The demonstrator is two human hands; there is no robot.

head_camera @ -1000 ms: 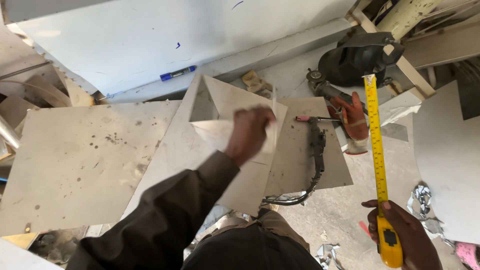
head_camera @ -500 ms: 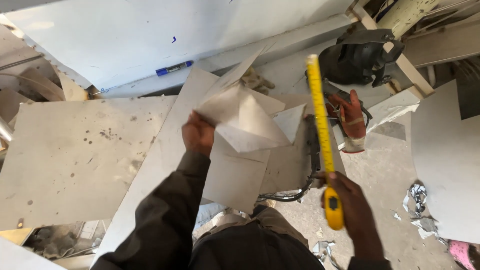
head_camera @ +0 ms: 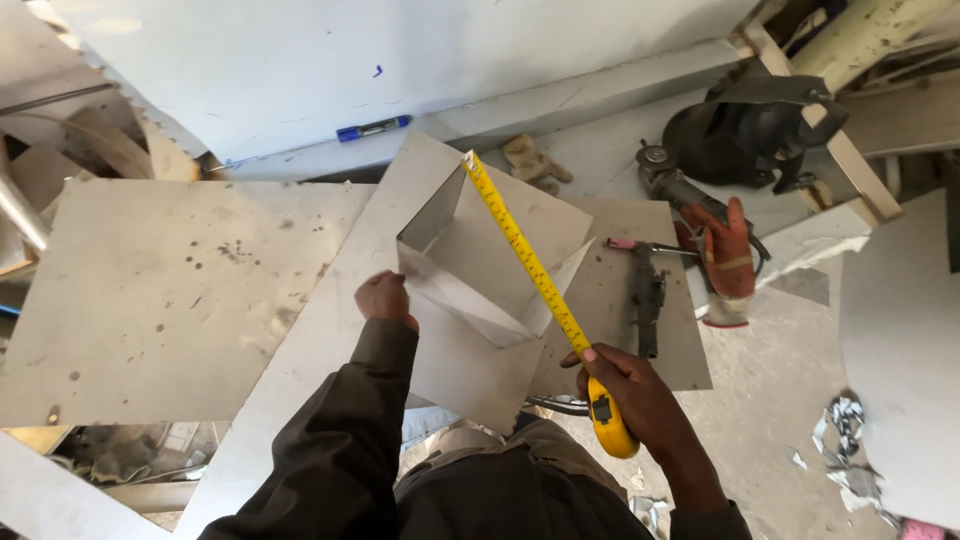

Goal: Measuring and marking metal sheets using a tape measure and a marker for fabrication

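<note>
My left hand (head_camera: 385, 298) grips the near left edge of a folded sheet-metal piece (head_camera: 470, 265), an open box-like shape standing on a flat metal sheet (head_camera: 320, 350). My right hand (head_camera: 630, 395) holds a yellow tape measure (head_camera: 610, 425). Its yellow blade (head_camera: 520, 250) is stretched diagonally across the folded piece, with the tip at the far top corner.
A blue marker (head_camera: 372, 128) lies on the large white sheet at the back. To the right lie locking pliers (head_camera: 648, 290), an orange glove (head_camera: 728, 255), an angle grinder (head_camera: 670, 180) and a dark helmet (head_camera: 750, 125). A spotted metal sheet (head_camera: 170, 290) lies left.
My right hand has brought the tape measure from the far right over the folded piece and laid the blade across it. My left hand set the piece down and shifted to its near edge.
</note>
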